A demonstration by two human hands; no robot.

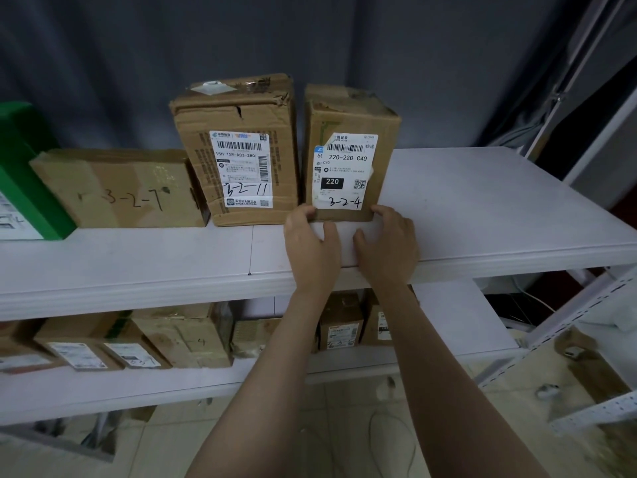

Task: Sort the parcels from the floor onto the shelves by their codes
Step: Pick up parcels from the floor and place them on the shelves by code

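A tall brown parcel (348,125) with a white label marked 3-2-4 stands upright on the upper white shelf (482,208). My left hand (310,243) touches its lower left front corner with curled fingertips. My right hand (387,243) touches the lower right front corner the same way. Both thumbs lie on the shelf in front of the box. Just left stands a parcel marked 3-2-11 (238,150), almost touching it. Further left lies a flat parcel marked 3-2-7 (117,188).
A green box (24,174) sits at the shelf's far left. The lower shelf (103,384) carries several labelled brown parcels. A white metal rack (586,305) stands to the right, with a dark curtain behind. Tiled floor and cables lie below.
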